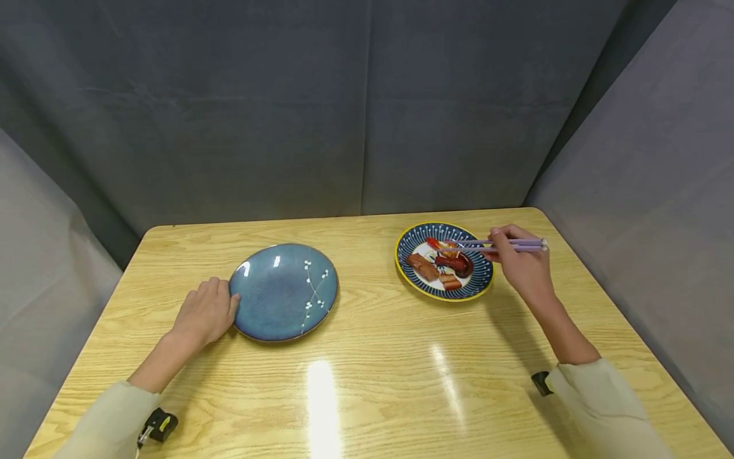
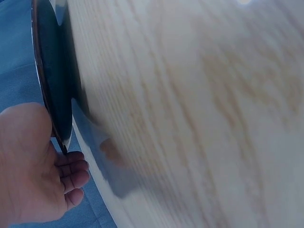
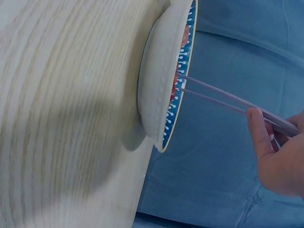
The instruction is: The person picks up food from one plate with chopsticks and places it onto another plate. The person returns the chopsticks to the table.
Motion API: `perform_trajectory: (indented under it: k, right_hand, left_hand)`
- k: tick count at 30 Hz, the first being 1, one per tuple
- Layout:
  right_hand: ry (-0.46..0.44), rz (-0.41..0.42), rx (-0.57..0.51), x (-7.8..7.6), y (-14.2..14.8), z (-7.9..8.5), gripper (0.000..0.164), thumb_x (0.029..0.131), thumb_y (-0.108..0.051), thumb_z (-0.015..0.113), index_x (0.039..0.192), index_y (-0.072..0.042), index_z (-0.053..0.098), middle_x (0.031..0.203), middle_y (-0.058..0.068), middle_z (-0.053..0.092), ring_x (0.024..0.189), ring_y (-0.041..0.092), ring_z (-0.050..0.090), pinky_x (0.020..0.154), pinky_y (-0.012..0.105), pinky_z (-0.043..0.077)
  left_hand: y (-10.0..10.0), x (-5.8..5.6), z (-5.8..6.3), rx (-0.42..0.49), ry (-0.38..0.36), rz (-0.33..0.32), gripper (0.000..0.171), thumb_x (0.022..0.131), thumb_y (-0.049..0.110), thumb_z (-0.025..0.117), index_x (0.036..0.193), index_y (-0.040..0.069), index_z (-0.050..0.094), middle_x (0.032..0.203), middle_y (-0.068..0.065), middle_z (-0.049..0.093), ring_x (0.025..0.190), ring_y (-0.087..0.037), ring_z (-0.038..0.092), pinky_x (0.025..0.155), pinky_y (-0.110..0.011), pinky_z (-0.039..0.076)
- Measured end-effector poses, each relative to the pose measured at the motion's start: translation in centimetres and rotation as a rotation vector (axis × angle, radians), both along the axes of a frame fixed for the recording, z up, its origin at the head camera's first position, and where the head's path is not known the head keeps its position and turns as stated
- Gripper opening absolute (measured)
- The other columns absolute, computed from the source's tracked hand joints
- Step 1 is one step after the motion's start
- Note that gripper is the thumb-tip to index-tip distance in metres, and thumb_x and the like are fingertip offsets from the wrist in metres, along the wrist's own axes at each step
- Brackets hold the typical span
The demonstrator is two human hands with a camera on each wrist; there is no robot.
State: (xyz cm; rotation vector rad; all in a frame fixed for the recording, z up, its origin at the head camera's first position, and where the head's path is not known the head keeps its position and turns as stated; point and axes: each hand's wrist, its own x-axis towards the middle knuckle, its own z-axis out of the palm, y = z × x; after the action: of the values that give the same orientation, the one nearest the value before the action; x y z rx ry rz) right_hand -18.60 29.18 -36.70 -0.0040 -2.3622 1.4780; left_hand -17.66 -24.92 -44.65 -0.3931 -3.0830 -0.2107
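Note:
My left hand (image 1: 206, 311) pinches the left rim of a glossy blue plate (image 1: 269, 296) with white blossom sprigs; in the left wrist view its thumb lies over the rim and the fingers curl below. In my right hand (image 1: 524, 271) are two light purple chopsticks (image 1: 526, 245), slightly spread. Their tips reach over a navy patterned plate (image 1: 483, 274) with a yellow rim. On it lie a brown meat-like slab (image 1: 423, 267), a striped bacon-like piece (image 1: 450, 282), a dark red glossy piece (image 1: 453, 262) and a red-orange piece (image 1: 432, 243). Whether the tips touch food, I cannot tell.
Both plates stand on a light wood table (image 1: 367, 382), the blue one left, the patterned one right. Grey curtains (image 1: 275, 127) hang behind and at both sides. Small black devices (image 1: 160, 425) sit at the sleeve cuffs.

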Motion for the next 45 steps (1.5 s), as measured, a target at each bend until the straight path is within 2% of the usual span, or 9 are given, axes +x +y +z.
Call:
perform_trajectory:
  k: [12,21,30,36,45]
  right_hand:
    - [-0.048,-0.018,0.021,-1.0,0.6,-0.9,0.043,0.105,-0.032,0.052,0.103,0.008,0.066,0.092,0.0,0.068,0.076,0.005,0.07,0.068,0.02,0.054]
    - [-0.079,-0.013,-0.067,-1.6,0.8,-1.2,0.043,0.105,-0.032,0.052,0.105,0.01,0.063,0.087,-0.004,0.068,0.076,0.005,0.07,0.068,0.022,0.055]
    - [-0.138,-0.084,-0.164,-2.7,1.5,-1.9,0.047,0.107,-0.034,0.047,0.107,0.012,0.058,0.075,-0.003,0.068,0.066,0.006,0.07,0.064,0.025,0.055]
    - [-0.098,-0.11,-0.208,-3.3,1.6,-2.3,0.049,0.108,-0.031,0.043,0.103,0.015,0.058,0.072,0.004,0.069,0.06,0.008,0.07,0.059,0.026,0.054]
    - [-0.023,-0.143,-0.211,-3.4,1.3,-2.8,0.051,0.108,-0.032,0.042,0.098,0.015,0.058,0.073,0.009,0.068,0.058,0.009,0.069,0.057,0.027,0.055]
  left_hand:
    - [-0.1,0.0,-0.1,-0.003,0.009,-0.004,0.036,0.104,0.021,0.048,0.108,-0.014,0.052,0.088,-0.016,0.047,0.084,-0.035,0.05,0.069,-0.048,0.041]
    - [-0.1,0.0,-0.2,-0.006,0.011,-0.003,0.037,0.104,0.022,0.048,0.108,-0.015,0.052,0.088,-0.016,0.047,0.083,-0.035,0.05,0.068,-0.048,0.041]
    - [-0.1,-0.1,-0.2,-0.005,0.009,-0.003,0.037,0.104,0.022,0.049,0.109,-0.015,0.052,0.088,-0.016,0.047,0.084,-0.035,0.05,0.069,-0.048,0.041]
    - [-0.1,0.0,-0.2,0.003,-0.001,-0.004,0.037,0.104,0.021,0.047,0.11,-0.015,0.051,0.088,-0.016,0.046,0.084,-0.034,0.048,0.069,-0.047,0.04]
    - [0.0,0.1,0.0,0.0,-0.012,0.003,0.038,0.104,0.022,0.046,0.111,-0.015,0.051,0.089,-0.016,0.046,0.085,-0.034,0.048,0.07,-0.048,0.04]
